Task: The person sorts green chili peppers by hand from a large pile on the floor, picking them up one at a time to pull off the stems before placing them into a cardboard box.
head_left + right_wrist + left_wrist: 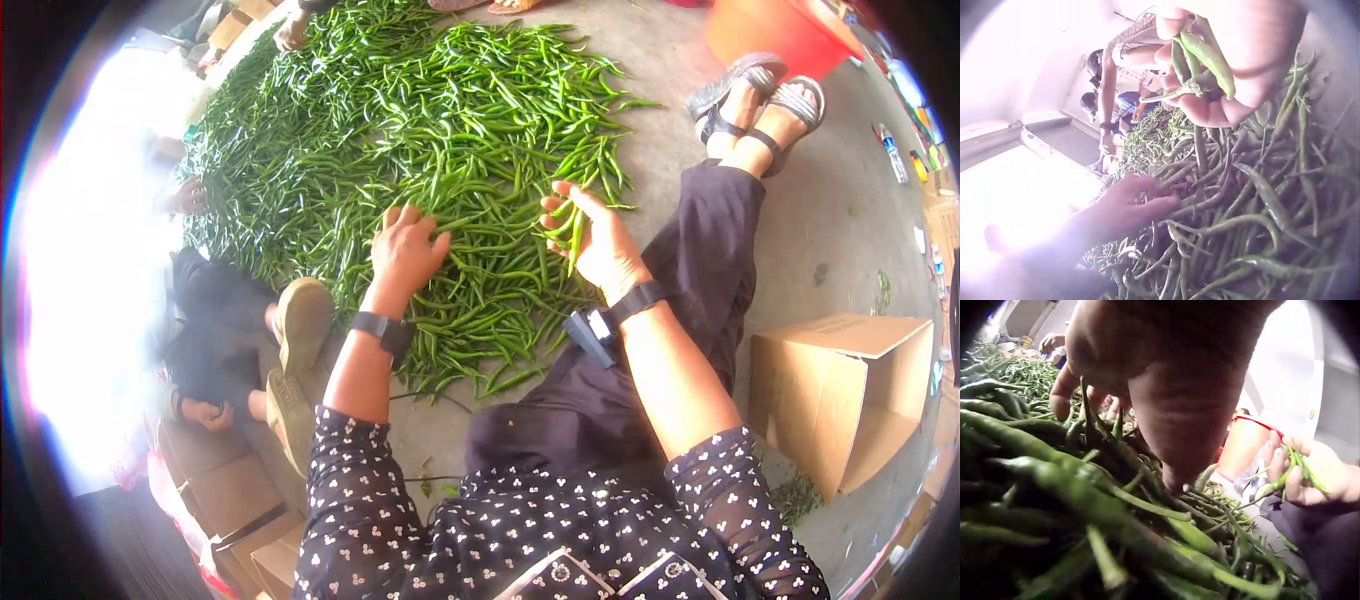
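A wide pile of green chillies (480, 120) lies on the grey floor (660, 60), in front of the seated person and reaching off toward the far left. The left hand (408, 250) is lowered onto the near part of this pile, back of the hand upward, its fingers loosely bent and spread, the thumb apart from them, the tips down among the pods; the left wrist view shows thumb and fingers dipping between the chillies, with nothing plainly gripped. The right hand (600, 245) is raised just above the right edge of the pile, its fingers curled round a few green chillies (572, 228), which poke out past the fingers, one with a long curved stem. Each wrist wears a dark band with a small device. The person's legs, in dark trousers (705, 225), stretch along the right side of the pile, ending in strapped sandals (797, 100) near a red tub (775, 38). An open cardboard box (810, 400) lies on its side to the right of the legs, and more cardboard (215, 475) is at the lower left, close to another person's tan shoes (303, 320); a bottle (892, 155) is near the right edge of the head view
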Demonstrator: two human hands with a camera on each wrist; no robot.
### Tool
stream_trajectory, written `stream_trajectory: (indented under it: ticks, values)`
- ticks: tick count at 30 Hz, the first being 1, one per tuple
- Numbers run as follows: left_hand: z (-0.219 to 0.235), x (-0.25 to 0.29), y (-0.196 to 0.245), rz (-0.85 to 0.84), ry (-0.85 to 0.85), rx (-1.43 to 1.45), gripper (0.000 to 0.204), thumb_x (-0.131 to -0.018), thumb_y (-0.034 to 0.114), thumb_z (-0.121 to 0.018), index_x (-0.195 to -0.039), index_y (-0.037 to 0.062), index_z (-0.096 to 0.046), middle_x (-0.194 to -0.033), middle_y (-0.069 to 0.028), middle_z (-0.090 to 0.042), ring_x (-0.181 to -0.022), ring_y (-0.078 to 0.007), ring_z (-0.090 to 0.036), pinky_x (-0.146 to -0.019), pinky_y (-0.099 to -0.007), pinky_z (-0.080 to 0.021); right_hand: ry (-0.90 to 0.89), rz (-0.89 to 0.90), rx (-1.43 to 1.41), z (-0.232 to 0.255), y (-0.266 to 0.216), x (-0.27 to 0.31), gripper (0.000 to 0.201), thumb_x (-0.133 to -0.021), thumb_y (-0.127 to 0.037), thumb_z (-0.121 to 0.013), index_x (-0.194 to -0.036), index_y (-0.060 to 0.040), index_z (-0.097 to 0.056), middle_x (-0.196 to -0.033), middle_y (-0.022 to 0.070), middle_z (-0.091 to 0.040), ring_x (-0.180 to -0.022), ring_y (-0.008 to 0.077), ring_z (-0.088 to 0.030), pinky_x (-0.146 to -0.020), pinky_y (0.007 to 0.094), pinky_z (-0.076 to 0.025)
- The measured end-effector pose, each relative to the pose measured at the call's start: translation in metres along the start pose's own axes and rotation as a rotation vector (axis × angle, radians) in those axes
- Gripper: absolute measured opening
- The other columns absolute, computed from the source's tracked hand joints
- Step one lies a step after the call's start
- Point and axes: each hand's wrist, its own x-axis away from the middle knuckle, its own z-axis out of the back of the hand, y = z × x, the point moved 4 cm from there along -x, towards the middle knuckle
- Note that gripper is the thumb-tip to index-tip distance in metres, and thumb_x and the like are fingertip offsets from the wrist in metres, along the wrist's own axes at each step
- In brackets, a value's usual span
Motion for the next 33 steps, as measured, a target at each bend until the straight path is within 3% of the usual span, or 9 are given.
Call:
stream_trajectory:
  ticks: [3,6,15,17,19,22,25,28,33]
  values:
    - [0.017,0.021,-0.009,-0.012,0.133,0.015,0.022,-0.073,0.028,-0.061,-0.079,0.007,-0.062,-0.083,-0.0064,-0.056,-0.09,-0.0256,-0.053,-0.07,-0.0409,-0.045,0.04,0.008,0.084,0.001,-0.001,0.003,0.026,-0.088,-0.03,-0.05,-0.106,-0.0125,-0.056,-0.091,0.0028,-0.061,-0.074,0.0126,-0.057,-0.061,0.0288,-0.042]
    - [0.028,0.044,-0.03,0.272,0.004,0.044,0.022,-0.076,0.027,-0.059,-0.08,0.0057,-0.057,-0.08,-0.0107,-0.056,-0.076,-0.0319,-0.055,-0.066,-0.0418,-0.044,0.048,0.006,0.127,0.002,0.0,0.001,0.025,-0.088,-0.031,-0.05,-0.105,-0.013,-0.058,-0.088,0.0018,-0.061,-0.073,0.0117,-0.056,-0.06,0.0278,-0.042]
    - [0.047,0.085,-0.074,0.478,0.137,0.115,0.019,-0.074,0.017,-0.06,-0.089,0.006,-0.058,-0.091,-0.0132,-0.057,-0.087,-0.0331,-0.054,-0.073,-0.0406,-0.043,-0.039,0.102,0.336,-0.007,0.001,-0.001,0.027,-0.088,-0.031,-0.051,-0.103,-0.0119,-0.062,-0.091,-0.001,-0.061,-0.079,0.0098,-0.054,-0.065,0.0273,-0.041]
    - [0.053,0.074,-0.055,0.306,0.353,0.08,0.022,-0.071,0.012,-0.062,-0.092,0.0061,-0.059,-0.1,-0.0135,-0.056,-0.097,-0.0316,-0.051,-0.081,-0.041,-0.042,-0.074,0.129,0.377,-0.007,0.002,-0.003,0.028,-0.088,-0.032,-0.05,-0.104,-0.0118,-0.062,-0.092,-0.0008,-0.061,-0.083,0.0094,-0.053,-0.068,0.0271,-0.04]
    - [0.05,0.058,-0.032,0.202,0.339,0.11,0.026,-0.069,0.009,-0.063,-0.095,0.007,-0.061,-0.107,-0.0129,-0.055,-0.103,-0.0303,-0.049,-0.087,-0.0421,-0.039,-0.107,0.155,0.417,-0.005,0.003,-0.007,0.029,-0.089,-0.032,-0.048,-0.105,-0.0118,-0.062,-0.094,-0.0007,-0.061,-0.087,0.009,-0.051,-0.071,0.0269,-0.039]
    - [0.033,0.033,0.017,0.012,0.266,0.257,0.02,-0.068,0.009,-0.062,-0.088,0.0084,-0.064,-0.099,-0.0078,-0.059,-0.098,-0.0268,-0.052,-0.088,-0.0383,-0.036,-0.172,0.237,0.551,-0.008,-0.001,-0.007,0.031,-0.09,-0.032,-0.044,-0.109,-0.012,-0.058,-0.101,-0.0012,-0.059,-0.096,0.0099,-0.05,-0.074,0.0266,-0.039]
    - [0.012,0.009,0.062,-0.176,0.166,0.323,0.018,-0.07,0.012,-0.06,-0.088,0.0083,-0.063,-0.096,-0.0057,-0.06,-0.094,-0.0241,-0.053,-0.084,-0.0383,-0.037,-0.071,0.099,0.531,-0.004,0.0,-0.004,0.032,-0.09,-0.033,-0.043,-0.11,-0.013,-0.058,-0.107,-0.0015,-0.058,-0.099,0.0098,-0.047,-0.078,0.0275,-0.036]
    - [-0.019,-0.006,0.085,-0.224,0.125,0.319,0.022,-0.07,0.013,-0.061,-0.092,0.0093,-0.062,-0.097,-0.0052,-0.059,-0.095,-0.0241,-0.052,-0.083,-0.0388,-0.038,-0.068,0.093,0.428,-0.005,-0.002,-0.004,0.038,-0.088,-0.04,-0.043,-0.114,-0.0149,-0.054,-0.121,-0.001,-0.052,-0.105,0.012,-0.044,-0.082,0.034,-0.036]
    - [-0.043,-0.015,0.089,-0.073,-0.125,0.024,0.03,-0.068,0.017,-0.064,-0.096,0.0118,-0.058,-0.09,-0.0053,-0.055,-0.092,-0.0248,-0.05,-0.078,-0.0398,-0.039,-0.112,0.087,0.187,-0.007,-0.005,-0.004,0.042,-0.089,-0.042,-0.041,-0.117,-0.0131,-0.049,-0.127,0.0006,-0.045,-0.109,0.0163,-0.043,-0.085,0.0393,-0.037]
